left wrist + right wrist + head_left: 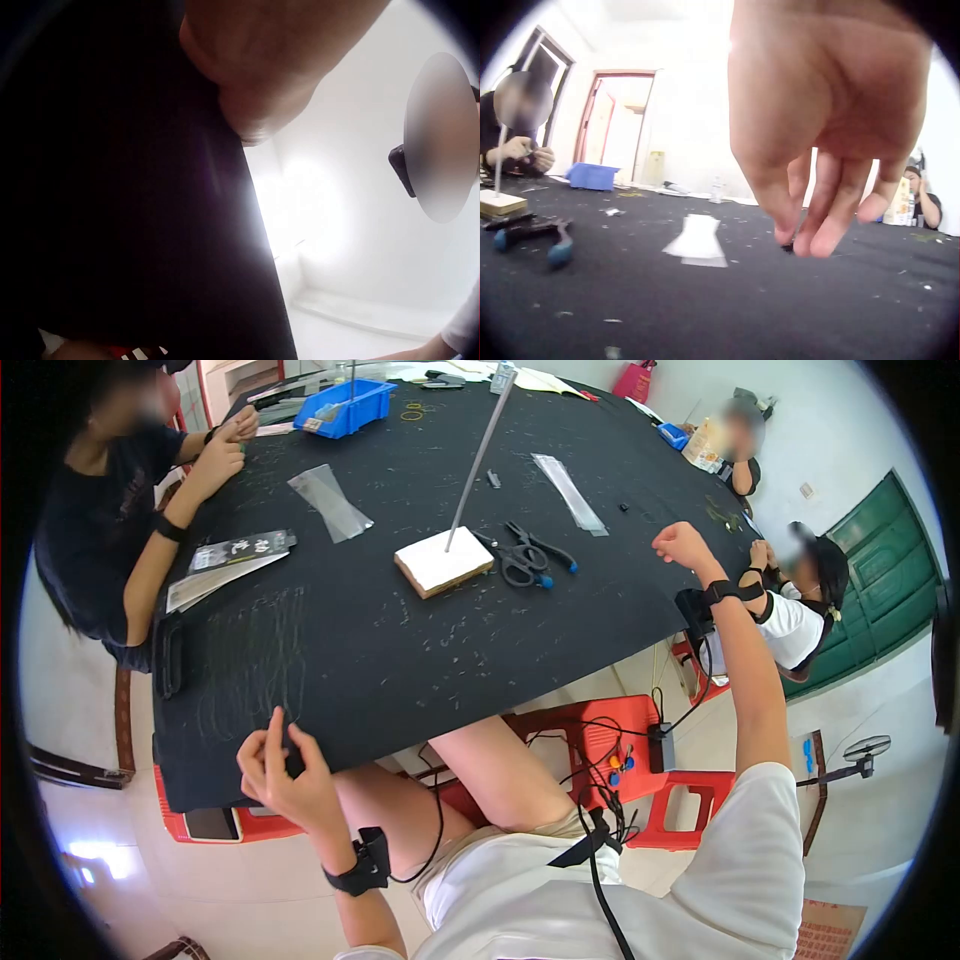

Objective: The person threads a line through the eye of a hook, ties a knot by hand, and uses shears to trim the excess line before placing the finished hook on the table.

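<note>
My left hand [285, 775] is at the near left table edge, index finger stretched toward thin pale strands [255, 660] laid in rows on the black cloth. No object shows in its fingers. In the left wrist view, part of the hand [262, 75] appears beside the dark table edge. My right hand [682, 547] is above the right side of the table, fingers bent loosely downward. A small black piece [624, 507] lies on the cloth just beyond it. In the right wrist view, this black piece [787, 247] shows right behind the thumb and fingertips of the hand [829, 135].
A white-topped block [445, 565] carries an upright rod [480, 460]. Beside it lie scissors [522, 565] and blue-tipped pliers [545, 547]. Clear plastic sleeves [570, 495], a blue bin [345, 408] and packets [235, 555] are farther out. Other people sit around the table.
</note>
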### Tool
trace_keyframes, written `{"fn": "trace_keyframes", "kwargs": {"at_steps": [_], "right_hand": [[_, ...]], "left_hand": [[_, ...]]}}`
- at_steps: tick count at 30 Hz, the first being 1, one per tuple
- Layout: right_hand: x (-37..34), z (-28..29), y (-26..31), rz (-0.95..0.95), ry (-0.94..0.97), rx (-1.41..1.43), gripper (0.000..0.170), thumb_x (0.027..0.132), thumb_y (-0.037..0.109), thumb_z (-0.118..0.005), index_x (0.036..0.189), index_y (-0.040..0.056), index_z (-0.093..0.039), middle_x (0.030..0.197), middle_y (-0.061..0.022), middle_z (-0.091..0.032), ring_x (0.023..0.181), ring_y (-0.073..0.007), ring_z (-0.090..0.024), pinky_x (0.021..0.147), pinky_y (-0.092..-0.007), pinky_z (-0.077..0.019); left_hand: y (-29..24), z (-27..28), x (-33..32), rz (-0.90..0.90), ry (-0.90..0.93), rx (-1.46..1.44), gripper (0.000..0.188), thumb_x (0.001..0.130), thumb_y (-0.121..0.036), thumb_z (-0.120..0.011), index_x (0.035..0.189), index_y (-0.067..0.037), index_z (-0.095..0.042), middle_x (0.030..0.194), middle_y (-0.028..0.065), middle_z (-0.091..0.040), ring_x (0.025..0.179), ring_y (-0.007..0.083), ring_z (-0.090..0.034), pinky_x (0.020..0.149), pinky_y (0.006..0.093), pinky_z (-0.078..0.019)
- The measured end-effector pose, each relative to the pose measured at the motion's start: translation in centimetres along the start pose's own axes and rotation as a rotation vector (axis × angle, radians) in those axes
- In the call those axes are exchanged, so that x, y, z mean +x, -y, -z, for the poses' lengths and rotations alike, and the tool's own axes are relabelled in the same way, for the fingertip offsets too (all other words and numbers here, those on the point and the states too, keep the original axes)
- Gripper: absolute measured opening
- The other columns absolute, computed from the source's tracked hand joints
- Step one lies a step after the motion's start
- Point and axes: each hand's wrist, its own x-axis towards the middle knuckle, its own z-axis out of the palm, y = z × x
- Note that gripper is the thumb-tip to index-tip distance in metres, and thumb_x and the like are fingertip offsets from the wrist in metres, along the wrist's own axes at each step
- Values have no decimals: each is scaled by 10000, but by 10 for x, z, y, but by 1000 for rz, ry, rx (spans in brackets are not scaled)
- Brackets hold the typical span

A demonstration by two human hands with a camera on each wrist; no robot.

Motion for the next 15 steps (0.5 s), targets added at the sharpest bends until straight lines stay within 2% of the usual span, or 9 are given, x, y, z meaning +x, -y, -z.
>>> {"fn": "trace_keyframes", "kwargs": {"at_steps": [1, 3, 6, 10, 13, 15], "right_hand": [[4, 12, -14, -8, -2, -6, 135, 742, 90, -573, 799, 7, -663, 653, -50, -628, 548, -100, -579, 490, -233, -435], [8, 33, -48, -220, -66, 21, 136, 742, 130, -577, 798, 42, -664, 640, -31, -620, 517, -90, -568, 425, -234, -393], [10, 51, -100, -357, -156, 8, 130, 727, 182, -594, 765, 68, -643, 625, -17, -605, 488, -95, -561, 382, -230, -359], [24, 58, -131, -435, -87, -93, 148, 713, 189, -618, 769, 53, -636, 624, -28, -601, 495, -112, -566, 372, -242, -358], [41, 49, -150, -362, -75, -124, 174, 715, 211, -629, 732, 38, -634, 601, -24, -588, 484, -116, -560, 398, -262, -396], [54, 45, -159, -385, -87, -131, 188, 707, 219, -637, 727, 32, -634, 593, -31, -581, 474, -125, -552, 400, -264, -394]], "left_hand": [[1, -1, 0, -14, -5, 12, 251, 694, -24, -652, 932, -99, -680, 822, -17, -502, 600, 104, -447, 699, 275, -340], [1, -2, -1, -2, -5, 8, 253, 693, -13, -648, 929, -98, -679, 831, -14, -507, 602, 105, -441, 681, 275, -346], [-3, -3, -2, -27, -21, 6, 229, 715, 4, -635, 923, -86, -670, 853, 0, -512, 619, 102, -425, 659, 275, -354], [-3, -7, -4, -40, -53, -7, 201, 739, 38, -603, 912, -49, -659, 859, 28, -500, 629, 115, -412, 616, 272, -389], [-1, -11, -5, -74, -73, 0, 179, 755, 57, -584, 898, -29, -651, 866, 31, -496, 641, 116, -419, 612, 268, -392], [-3, -13, -7, -67, -103, -4, 172, 767, 54, -578, 903, -24, -648, 870, 31, -495, 652, 115, -429, 611, 265, -392]]}}
